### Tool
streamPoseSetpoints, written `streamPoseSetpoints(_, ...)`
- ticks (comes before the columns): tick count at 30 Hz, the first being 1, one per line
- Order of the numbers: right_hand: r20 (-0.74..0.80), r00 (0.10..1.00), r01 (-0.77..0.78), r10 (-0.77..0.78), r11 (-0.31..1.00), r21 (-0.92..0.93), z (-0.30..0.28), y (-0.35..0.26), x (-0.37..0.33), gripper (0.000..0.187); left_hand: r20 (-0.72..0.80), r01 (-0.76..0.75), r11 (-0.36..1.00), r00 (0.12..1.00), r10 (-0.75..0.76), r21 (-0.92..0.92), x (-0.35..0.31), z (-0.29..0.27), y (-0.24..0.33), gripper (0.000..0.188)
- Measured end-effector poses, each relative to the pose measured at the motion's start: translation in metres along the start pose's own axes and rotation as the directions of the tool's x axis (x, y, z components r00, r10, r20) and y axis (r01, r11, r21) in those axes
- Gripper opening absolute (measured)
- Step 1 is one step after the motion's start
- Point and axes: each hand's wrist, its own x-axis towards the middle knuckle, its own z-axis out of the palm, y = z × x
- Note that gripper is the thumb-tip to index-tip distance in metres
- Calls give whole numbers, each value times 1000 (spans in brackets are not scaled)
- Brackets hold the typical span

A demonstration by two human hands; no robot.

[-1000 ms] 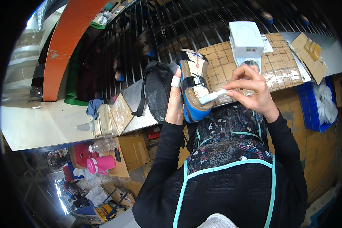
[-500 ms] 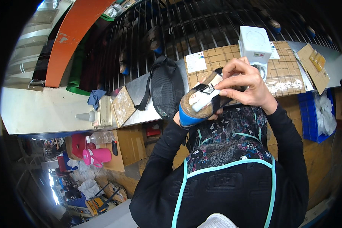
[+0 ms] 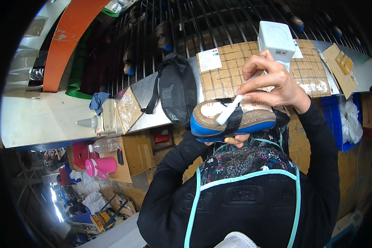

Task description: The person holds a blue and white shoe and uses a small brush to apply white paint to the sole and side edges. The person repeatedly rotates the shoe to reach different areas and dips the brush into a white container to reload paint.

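A shoe upper (image 3: 246, 125) with blue sides lies sole side up, its rounded end to the left and its length running across in front of me. Black straps cross its rough brown rim, around a pale pinkish middle. My left hand (image 3: 237, 140) is closed on it from below, only some fingertips showing at the near side. Between thumb and fingers of my right hand (image 3: 275, 82) is a slim white brush (image 3: 230, 109), slanting down to the shoe's rim near the rounded end. A white square-sided container (image 3: 275, 39) stands just beyond my right hand.
Cardboard (image 3: 211, 80) covers part of the metal bench. A black mesh bag (image 3: 177, 91) lies left of the shoe, with a cone-tipped bottle (image 3: 89, 122) farther left. Metal bars (image 3: 219, 25) carrying several shoes run behind. A blue crate (image 3: 332, 120) is at the right.
The shoe has turned from a tilted, end-on position to lie crosswise, so its long side shows. My right hand still pinches the brush, which now slants more steeply.
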Motion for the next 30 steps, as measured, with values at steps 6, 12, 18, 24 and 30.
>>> streamPoseSetpoints(6, -174, 981, -137, 89, 948, -289, -12, -11, -12, 16, 306, -124, 979, 937, 168, -160, 26, -19, 25, 79)
streamPoseSetpoints(12, -347, 935, -235, 80, 869, -434, 31, -57, -36, 23, -204, -593, 801, 796, 569, -81, 32, -45, 65, 86)
streamPoseSetpoints(18, -380, 913, -296, 152, 885, -360, 16, -40, -30, 17, -66, -589, 805, 803, 593, 69, 23, -69, 76, 98)
streamPoseSetpoints(24, -608, 791, -468, 70, 710, -527, -21, 3, -4, 14, -57, -570, 624, 712, 700, 534, 42, -46, 71, 97)
streamPoseSetpoints(30, -573, 818, -464, 54, 650, -601, -1, -5, -13, 17, -105, -614, 726, 737, 667, 310, 63, -32, 77, 89)
